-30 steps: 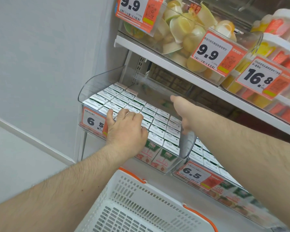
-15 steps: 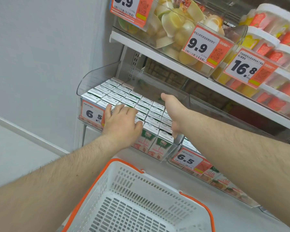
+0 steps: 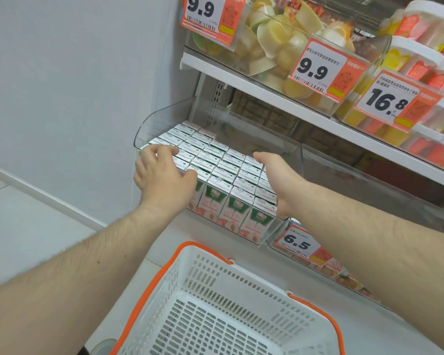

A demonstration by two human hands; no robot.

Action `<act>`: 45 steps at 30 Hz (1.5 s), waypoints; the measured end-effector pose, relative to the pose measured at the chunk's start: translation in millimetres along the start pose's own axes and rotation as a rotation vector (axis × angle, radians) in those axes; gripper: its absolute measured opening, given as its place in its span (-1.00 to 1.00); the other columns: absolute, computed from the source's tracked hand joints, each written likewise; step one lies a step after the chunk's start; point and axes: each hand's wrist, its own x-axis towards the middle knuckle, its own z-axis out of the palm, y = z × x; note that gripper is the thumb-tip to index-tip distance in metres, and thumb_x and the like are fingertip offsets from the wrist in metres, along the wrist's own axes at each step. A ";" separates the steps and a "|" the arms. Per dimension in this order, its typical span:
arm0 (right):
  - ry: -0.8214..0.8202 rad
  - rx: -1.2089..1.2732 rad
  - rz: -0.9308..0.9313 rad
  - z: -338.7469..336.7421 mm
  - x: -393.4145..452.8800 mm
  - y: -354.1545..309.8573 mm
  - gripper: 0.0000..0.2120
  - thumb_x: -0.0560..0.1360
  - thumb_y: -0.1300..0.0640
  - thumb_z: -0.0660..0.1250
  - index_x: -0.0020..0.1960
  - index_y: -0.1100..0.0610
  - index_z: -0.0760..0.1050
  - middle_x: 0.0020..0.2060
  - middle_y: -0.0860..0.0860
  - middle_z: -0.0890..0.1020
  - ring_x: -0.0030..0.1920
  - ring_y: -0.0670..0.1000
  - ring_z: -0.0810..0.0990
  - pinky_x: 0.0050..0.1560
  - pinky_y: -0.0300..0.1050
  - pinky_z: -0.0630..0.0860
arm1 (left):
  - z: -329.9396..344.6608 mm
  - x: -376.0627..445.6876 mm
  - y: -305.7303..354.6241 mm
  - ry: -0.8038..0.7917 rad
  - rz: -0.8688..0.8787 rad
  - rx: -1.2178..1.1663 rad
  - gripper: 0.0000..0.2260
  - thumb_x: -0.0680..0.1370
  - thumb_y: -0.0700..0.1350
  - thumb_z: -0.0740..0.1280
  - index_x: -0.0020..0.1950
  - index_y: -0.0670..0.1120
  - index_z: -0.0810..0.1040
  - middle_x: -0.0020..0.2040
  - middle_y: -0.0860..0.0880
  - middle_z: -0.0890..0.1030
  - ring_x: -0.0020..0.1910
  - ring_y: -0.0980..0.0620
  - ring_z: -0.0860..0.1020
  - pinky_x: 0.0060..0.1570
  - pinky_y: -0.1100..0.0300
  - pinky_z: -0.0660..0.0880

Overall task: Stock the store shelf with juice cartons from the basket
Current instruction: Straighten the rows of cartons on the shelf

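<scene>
Resting on the front left of the packed juice cartons [image 3: 217, 160], my left hand [image 3: 162, 175] lies palm down with its fingers loosely bent over the carton tops, gripping nothing. My right hand [image 3: 277, 180] stands on edge against the right side of the same block, fingers straight and together, thumb low near the front corner, holding nothing. The cartons stand upright in tight rows inside a clear shelf bin [image 3: 164, 116] on the lower shelf, their green and pink faces showing through its front wall. The white basket [image 3: 215, 290] with orange handles sits below and in front of the bin; the part of its floor in view holds no cartons. A 6.5 price tag [image 3: 297, 243] hangs on the neighbouring bin, just right of my right wrist.
</scene>
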 end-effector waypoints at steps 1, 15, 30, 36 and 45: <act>-0.014 -0.012 -0.012 0.1 -3.6 -0.3 -0.25 0.52 -0.25 0.23 0.60 -0.03 0.04 0.59 0.05 0.10 0.55 0.20 0.11 0.47 0.27 0.07 | 3.4 -0.7 -1.8 -0.008 0.037 0.022 -0.59 0.46 -0.11 0.35 0.30 -0.07 0.41 0.35 -0.08 0.29 0.37 -0.11 0.23 0.40 0.00 0.13; 0.277 -1.268 -0.910 38.6 -12.5 39.6 -0.63 0.57 -0.18 0.15 0.12 0.11 0.46 0.06 0.08 0.55 0.10 0.12 0.49 0.04 0.02 0.41 | 6.3 -0.8 2.8 0.149 -0.726 -0.526 -0.49 0.42 0.00 0.39 0.29 -0.08 0.30 0.32 -0.08 0.23 0.27 -0.11 0.31 0.15 0.00 0.37; 0.198 -1.542 -1.142 50.6 31.8 15.6 -0.58 0.66 -0.22 -0.09 -0.13 0.05 0.30 -0.11 0.00 0.65 -0.10 0.13 0.62 -0.24 -0.07 0.29 | 17.6 4.3 10.3 -0.372 -0.981 -1.010 -0.57 0.45 0.20 0.43 0.23 0.02 0.53 -0.10 -0.05 0.67 -0.23 -0.04 0.60 -0.66 0.15 0.46; 0.223 -1.466 -1.187 47.3 41.0 8.0 -0.57 0.66 -0.23 -0.10 -0.17 0.04 0.27 -0.24 -0.03 0.53 -0.25 0.09 0.44 -0.22 -0.08 0.32 | 18.6 7.6 14.5 -0.361 -0.993 -1.041 -0.54 0.46 0.21 0.41 0.27 0.01 0.49 -0.14 0.01 0.59 -0.30 0.08 0.48 -0.42 0.16 0.39; 0.269 -1.495 -1.196 36.3 67.0 -23.3 -0.54 0.65 -0.24 -0.09 -0.19 0.03 0.33 -0.28 -0.03 0.49 -0.10 0.14 0.60 -0.17 -0.08 0.39 | 28.0 18.2 10.5 -0.475 -0.829 -1.114 -0.57 0.47 0.17 0.41 0.29 0.11 0.44 -0.17 0.10 0.54 -0.22 0.19 0.38 0.08 0.17 0.16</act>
